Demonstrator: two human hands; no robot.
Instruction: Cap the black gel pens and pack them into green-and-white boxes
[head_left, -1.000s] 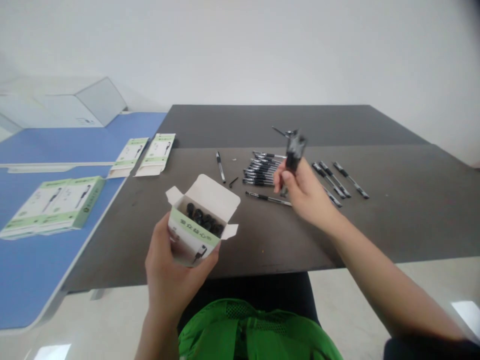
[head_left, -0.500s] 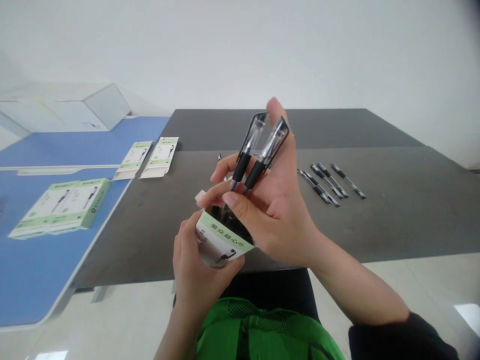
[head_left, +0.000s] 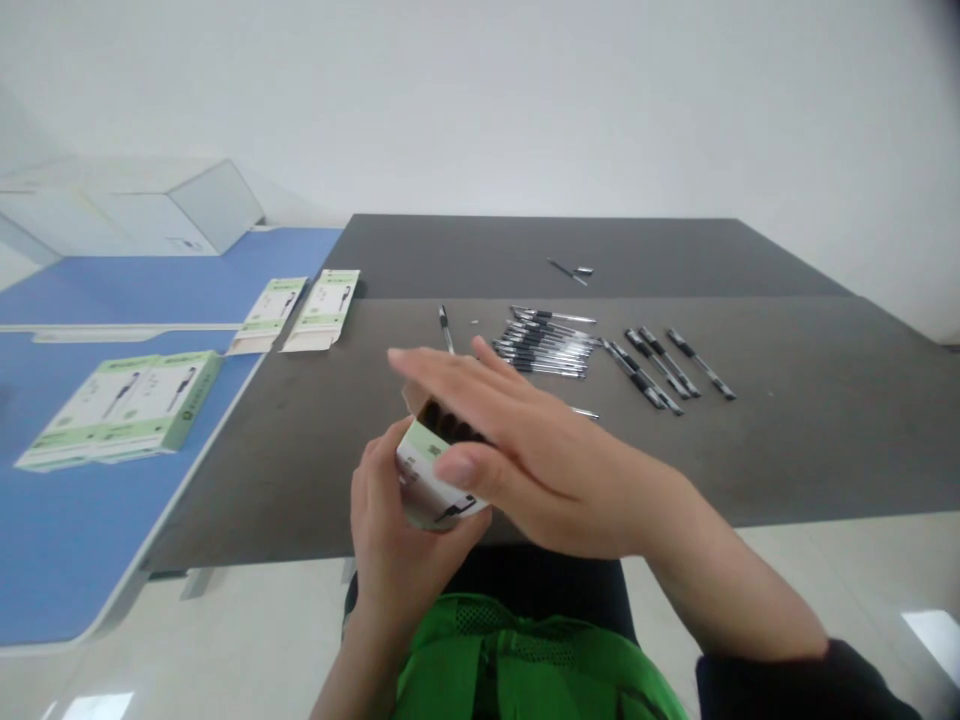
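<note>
My left hand [head_left: 397,540] grips a small white-and-green pen box [head_left: 431,478], tilted with its top towards the table. Dark pen ends [head_left: 444,420] show inside its open mouth. Over that mouth lies my right hand [head_left: 517,440], fingers stretched out and palm down, with the thumb at the box's printed front edge. No pen shows in the right hand. Beyond it, a row of black gel pens [head_left: 547,345] lies on the dark table, partly hidden by the hand. A single pen [head_left: 445,328] lies to their left.
More pens [head_left: 652,365] lie to the right on the grey table [head_left: 787,400]. A pen and loose cap [head_left: 570,270] are at the back. Flat cartons [head_left: 322,310] straddle the join with the blue table [head_left: 247,400], which bears filled-looking boxes [head_left: 120,410] and a large white carton [head_left: 127,210].
Two pens that stood between my right hand's fingers are now down inside the box. The right hand has turned and lowered flat over the opening. My left hand still holds the box.
</note>
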